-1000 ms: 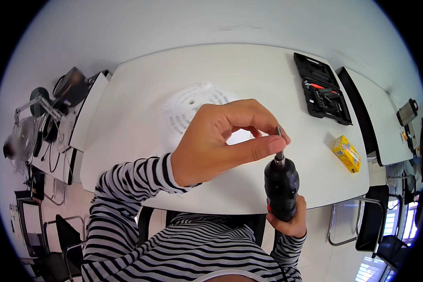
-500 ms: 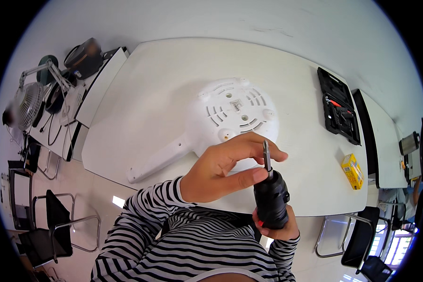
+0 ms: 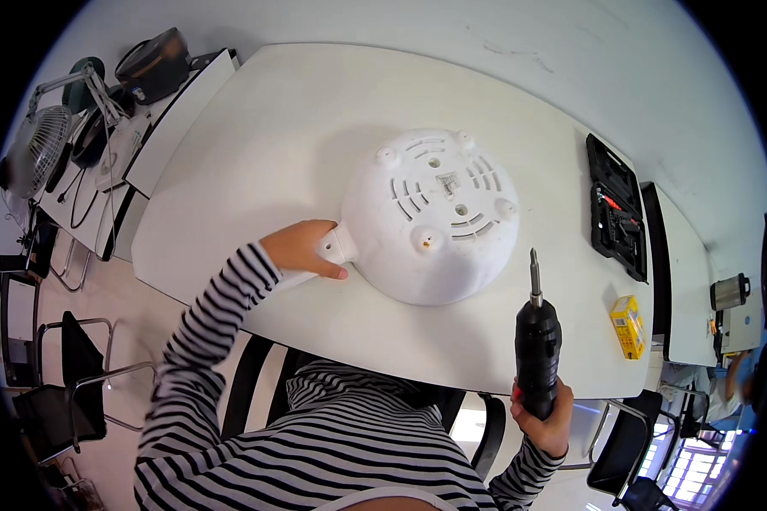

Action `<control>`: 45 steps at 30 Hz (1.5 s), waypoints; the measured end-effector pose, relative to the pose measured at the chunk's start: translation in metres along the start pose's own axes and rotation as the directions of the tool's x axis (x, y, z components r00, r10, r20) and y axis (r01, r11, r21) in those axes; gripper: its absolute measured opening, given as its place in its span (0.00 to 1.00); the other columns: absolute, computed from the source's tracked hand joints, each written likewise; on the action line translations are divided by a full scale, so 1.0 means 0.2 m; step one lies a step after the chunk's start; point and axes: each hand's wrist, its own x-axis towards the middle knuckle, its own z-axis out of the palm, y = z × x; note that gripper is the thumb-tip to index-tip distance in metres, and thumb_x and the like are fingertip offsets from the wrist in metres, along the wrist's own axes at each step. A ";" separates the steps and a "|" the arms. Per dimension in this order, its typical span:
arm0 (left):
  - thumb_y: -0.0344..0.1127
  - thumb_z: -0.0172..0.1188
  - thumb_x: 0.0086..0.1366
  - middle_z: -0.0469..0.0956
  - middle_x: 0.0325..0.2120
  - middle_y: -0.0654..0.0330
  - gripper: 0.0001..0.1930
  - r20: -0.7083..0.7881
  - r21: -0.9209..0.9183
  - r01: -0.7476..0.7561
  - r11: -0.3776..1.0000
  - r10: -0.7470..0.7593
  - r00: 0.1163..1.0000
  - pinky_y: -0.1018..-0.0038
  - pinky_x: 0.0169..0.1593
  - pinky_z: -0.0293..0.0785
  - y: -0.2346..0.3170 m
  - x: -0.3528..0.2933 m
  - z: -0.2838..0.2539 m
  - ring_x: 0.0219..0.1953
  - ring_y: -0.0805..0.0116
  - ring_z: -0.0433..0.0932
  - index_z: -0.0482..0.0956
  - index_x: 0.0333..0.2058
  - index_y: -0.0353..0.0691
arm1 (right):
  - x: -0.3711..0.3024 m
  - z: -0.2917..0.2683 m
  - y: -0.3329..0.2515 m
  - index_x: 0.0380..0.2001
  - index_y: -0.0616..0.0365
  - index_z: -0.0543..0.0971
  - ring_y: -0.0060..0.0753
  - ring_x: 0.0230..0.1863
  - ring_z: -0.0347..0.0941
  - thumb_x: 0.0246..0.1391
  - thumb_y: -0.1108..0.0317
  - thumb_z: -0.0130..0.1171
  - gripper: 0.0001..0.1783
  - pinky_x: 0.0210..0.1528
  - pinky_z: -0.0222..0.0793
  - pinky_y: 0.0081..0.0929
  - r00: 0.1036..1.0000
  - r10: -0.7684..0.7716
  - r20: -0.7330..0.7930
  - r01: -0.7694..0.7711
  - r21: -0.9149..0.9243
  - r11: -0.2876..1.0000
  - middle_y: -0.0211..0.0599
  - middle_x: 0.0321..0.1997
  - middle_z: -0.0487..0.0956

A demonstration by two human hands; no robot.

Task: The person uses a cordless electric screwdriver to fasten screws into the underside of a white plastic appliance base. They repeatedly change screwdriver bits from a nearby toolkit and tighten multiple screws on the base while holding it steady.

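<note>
A white round appliance body (image 3: 435, 213) lies upside down on the white table (image 3: 290, 128), its vented base with small feet facing up. My left hand (image 3: 302, 249) grips the appliance's white handle at its left side. My right hand (image 3: 544, 417) holds a black electric screwdriver (image 3: 537, 341) upright near the table's front edge. The screwdriver's bit points up, to the right of the appliance and clear of it.
An open black tool case (image 3: 615, 209) and a small yellow box (image 3: 628, 326) lie at the table's right end. A fan (image 3: 38, 149), lamp and dark bag crowd a side desk at left. Chairs (image 3: 68, 400) stand at lower left; another person (image 3: 729, 383) is at far right.
My left hand left the screwdriver's bit and moved left to grasp the appliance handle. The view shifted, so the appliance now shows in full.
</note>
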 end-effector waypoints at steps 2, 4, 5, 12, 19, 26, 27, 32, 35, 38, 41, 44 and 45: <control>0.38 0.62 0.46 0.75 0.29 0.55 0.23 0.164 -0.206 0.176 0.963 -0.144 0.976 0.72 0.37 0.71 0.01 0.03 -0.04 0.28 0.64 0.74 0.69 0.37 0.30 | -0.02 -0.02 -0.01 0.29 0.67 0.72 0.23 0.23 0.68 0.29 0.74 0.58 0.17 0.30 0.66 0.22 0.999 -0.019 -0.032 0.016 -0.076 0.997 0.35 0.21 0.74; 0.35 0.61 0.43 0.74 0.25 0.55 0.22 0.141 -0.278 0.220 0.935 -0.187 0.972 0.73 0.32 0.71 0.03 0.04 -0.01 0.24 0.65 0.73 0.68 0.36 0.28 | -0.05 -0.04 -0.04 0.29 0.67 0.72 0.24 0.23 0.68 0.28 0.74 0.59 0.18 0.30 0.65 0.22 0.997 -0.039 -0.067 0.029 -0.134 0.991 0.36 0.21 0.74; 0.35 0.61 0.42 0.74 0.25 0.55 0.22 0.040 -0.208 0.143 0.968 -0.138 0.990 0.72 0.32 0.71 0.02 0.03 0.02 0.24 0.65 0.73 0.68 0.36 0.28 | -0.06 -0.05 -0.06 0.29 0.66 0.72 0.24 0.23 0.68 0.27 0.74 0.59 0.18 0.29 0.65 0.22 0.995 -0.048 -0.083 0.035 -0.149 0.988 0.36 0.21 0.75; 0.35 0.63 0.36 0.76 0.23 0.53 0.30 -0.462 0.459 0.020 0.888 0.219 0.859 0.71 0.28 0.71 0.12 -0.16 0.10 0.22 0.56 0.75 0.66 0.41 0.33 | -0.09 -0.09 -0.21 0.27 0.65 0.71 0.32 0.17 0.68 0.24 0.72 0.60 0.19 0.25 0.65 0.23 0.998 -0.005 -0.057 -0.021 -0.451 0.892 0.40 0.17 0.72; 0.34 0.65 0.36 0.76 0.22 0.56 0.30 -0.508 0.518 0.071 0.852 0.240 0.827 0.74 0.26 0.71 0.07 -0.25 0.14 0.21 0.59 0.75 0.67 0.41 0.34 | -0.14 0.02 -0.16 0.26 0.65 0.71 0.34 0.16 0.69 0.23 0.71 0.60 0.19 0.23 0.64 0.23 0.991 0.133 -0.033 -0.136 -0.356 0.925 0.40 0.15 0.72; 0.38 0.68 0.36 0.76 0.22 0.57 0.31 -0.515 0.532 0.101 0.841 0.227 0.826 0.76 0.25 0.70 0.10 -0.22 0.13 0.21 0.62 0.75 0.67 0.41 0.33 | -0.13 0.06 -0.09 0.26 0.65 0.71 0.31 0.13 0.66 0.25 0.71 0.59 0.18 0.21 0.63 0.22 0.979 0.204 -0.001 -0.197 -0.262 0.945 0.38 0.14 0.71; 0.39 0.68 0.36 0.76 0.22 0.57 0.32 -0.511 0.551 0.106 0.828 0.235 0.827 0.76 0.25 0.71 0.11 -0.22 0.13 0.21 0.62 0.76 0.67 0.42 0.33 | -0.12 0.05 -0.09 0.26 0.65 0.71 0.30 0.13 0.66 0.25 0.71 0.59 0.18 0.21 0.63 0.22 0.973 0.229 0.013 -0.219 -0.238 0.946 0.37 0.13 0.70; 0.43 0.70 0.36 0.77 0.23 0.57 0.33 -0.500 0.579 0.109 0.808 0.246 0.830 0.75 0.27 0.72 0.11 -0.21 0.13 0.22 0.62 0.76 0.68 0.41 0.33 | -0.11 0.06 -0.07 0.26 0.66 0.71 0.30 0.12 0.65 0.24 0.70 0.59 0.18 0.19 0.62 0.22 0.976 0.217 0.029 -0.206 -0.218 0.954 0.37 0.13 0.70; 0.42 0.70 0.36 0.77 0.23 0.56 0.33 -0.503 0.555 0.063 0.829 0.275 0.819 0.74 0.28 0.72 0.07 -0.20 0.13 0.24 0.61 0.77 0.68 0.41 0.33 | -0.12 0.06 -0.06 0.27 0.66 0.71 0.30 0.12 0.66 0.24 0.70 0.60 0.19 0.19 0.62 0.22 0.975 0.218 0.031 -0.210 -0.171 0.963 0.37 0.13 0.70; 0.40 0.70 0.35 0.77 0.24 0.55 0.31 -0.505 0.532 0.039 0.846 0.280 0.817 0.74 0.29 0.72 0.05 -0.21 0.12 0.25 0.60 0.77 0.69 0.40 0.34 | -0.13 0.07 -0.03 0.27 0.66 0.72 0.30 0.13 0.66 0.25 0.70 0.60 0.19 0.19 0.63 0.21 0.977 0.207 0.043 -0.199 -0.137 0.970 0.37 0.14 0.71; 0.37 0.69 0.35 0.77 0.24 0.54 0.29 -0.505 0.510 0.045 0.859 0.256 0.824 0.73 0.30 0.73 0.04 -0.21 0.11 0.26 0.60 0.77 0.70 0.39 0.34 | -0.14 0.06 -0.03 0.27 0.66 0.72 0.28 0.14 0.67 0.25 0.70 0.59 0.19 0.21 0.63 0.21 0.970 0.238 0.042 -0.233 -0.104 0.967 0.37 0.15 0.72; 0.36 0.68 0.34 0.77 0.24 0.54 0.28 -0.517 0.486 0.069 0.871 0.222 0.827 0.72 0.30 0.72 0.07 -0.20 0.11 0.26 0.59 0.77 0.70 0.38 0.33 | -0.16 0.07 -0.01 0.27 0.66 0.72 0.26 0.16 0.68 0.26 0.70 0.59 0.18 0.23 0.64 0.20 0.962 0.272 0.004 -0.272 0.015 0.962 0.36 0.16 0.73; 0.35 0.67 0.34 0.77 0.24 0.54 0.28 -0.515 0.485 0.068 0.872 0.223 0.828 0.72 0.30 0.72 0.07 -0.20 0.11 0.26 0.58 0.77 0.70 0.38 0.33 | -0.17 0.07 -0.02 0.27 0.65 0.72 0.25 0.17 0.68 0.26 0.70 0.59 0.18 0.24 0.64 0.20 0.962 0.273 -0.017 -0.273 0.022 0.962 0.36 0.16 0.73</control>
